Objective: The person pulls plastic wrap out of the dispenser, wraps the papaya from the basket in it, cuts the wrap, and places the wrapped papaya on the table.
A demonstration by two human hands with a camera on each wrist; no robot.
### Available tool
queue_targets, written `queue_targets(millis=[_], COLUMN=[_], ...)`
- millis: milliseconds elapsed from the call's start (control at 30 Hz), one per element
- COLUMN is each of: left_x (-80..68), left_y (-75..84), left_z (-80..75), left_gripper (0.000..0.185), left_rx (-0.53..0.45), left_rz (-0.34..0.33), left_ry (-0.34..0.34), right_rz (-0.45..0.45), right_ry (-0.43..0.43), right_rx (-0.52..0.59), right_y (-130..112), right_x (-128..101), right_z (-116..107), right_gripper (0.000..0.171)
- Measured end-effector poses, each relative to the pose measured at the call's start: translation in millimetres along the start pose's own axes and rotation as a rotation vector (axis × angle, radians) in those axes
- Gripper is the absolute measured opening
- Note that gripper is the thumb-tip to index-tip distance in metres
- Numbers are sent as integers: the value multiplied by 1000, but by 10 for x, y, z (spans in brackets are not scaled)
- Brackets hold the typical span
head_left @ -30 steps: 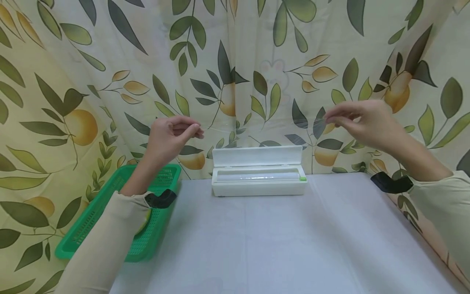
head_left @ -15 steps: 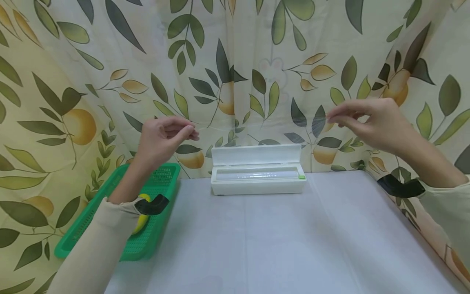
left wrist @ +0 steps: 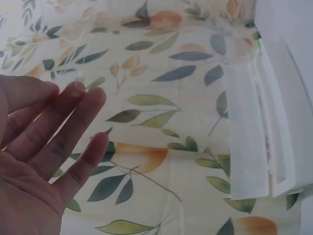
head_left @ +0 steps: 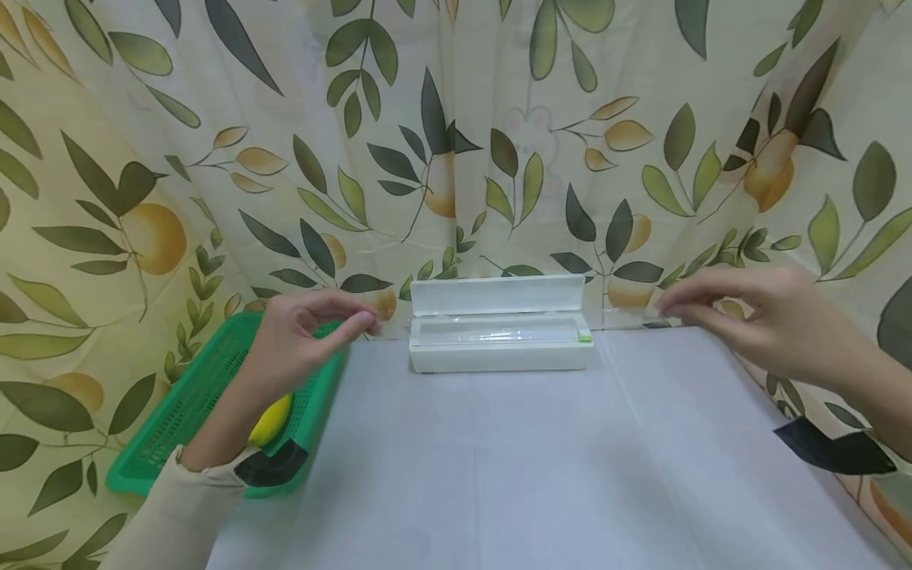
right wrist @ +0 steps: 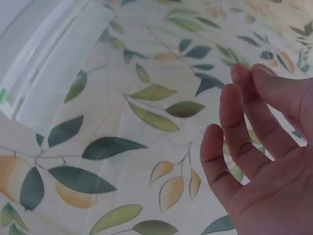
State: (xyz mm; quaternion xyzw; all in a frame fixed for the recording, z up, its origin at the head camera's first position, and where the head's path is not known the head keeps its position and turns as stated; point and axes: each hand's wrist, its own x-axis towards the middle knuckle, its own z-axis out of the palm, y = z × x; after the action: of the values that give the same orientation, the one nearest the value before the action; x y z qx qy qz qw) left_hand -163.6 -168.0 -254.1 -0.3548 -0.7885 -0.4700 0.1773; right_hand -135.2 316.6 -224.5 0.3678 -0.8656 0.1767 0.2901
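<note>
Two hands [head_left: 292, 340] [head_left: 777, 324] pinch near-invisible film [head_left: 499, 336] — edges hard to trace.

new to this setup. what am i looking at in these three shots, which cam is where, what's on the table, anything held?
No machine: a person works with bare hands. The wide shot comes from a head camera looking down; the two close shots come from cameras on each wrist. On the grey table stands a white cling-film dispenser with its lid up. A green basket on the left holds something yellow. The left hand and right hand each pinch thumb against fingers, apparently on a clear film sheet stretched between them, though the film itself is barely visible.
</note>
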Motion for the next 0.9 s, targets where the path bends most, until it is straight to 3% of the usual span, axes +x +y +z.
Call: queue_targets(millis=[233, 400, 500, 633, 733, 900], left_x=[-449, -795, -1014, -1290, -1483, -1769], left_y=[-27, -92, -130, -193, -278, -466], left_z=[124, 275, 389, 541, 645, 816], left_gripper=[20, 22, 20, 16, 14, 20], left_rx=[-34, -53, -31, -24, -71, -140], left_rz=[-14, 7, 14, -55, -118, -94], left_ry=[-124, -188, -205, -253, -305, -352], right_rz=[-39, 0, 60, 153, 231, 307], right_ry=[-98, -163, -215, -300, -387, -468], right_rx=[180, 338, 454, 551, 644, 757], right_y=[-180, -258, -294, -328, -332, -342], right_x=[-468, -845, -1068, -1336, -1512, -1759], right_z=[179, 415, 579, 794, 949, 1192], right_gripper=[52, 59, 52, 41, 33, 26])
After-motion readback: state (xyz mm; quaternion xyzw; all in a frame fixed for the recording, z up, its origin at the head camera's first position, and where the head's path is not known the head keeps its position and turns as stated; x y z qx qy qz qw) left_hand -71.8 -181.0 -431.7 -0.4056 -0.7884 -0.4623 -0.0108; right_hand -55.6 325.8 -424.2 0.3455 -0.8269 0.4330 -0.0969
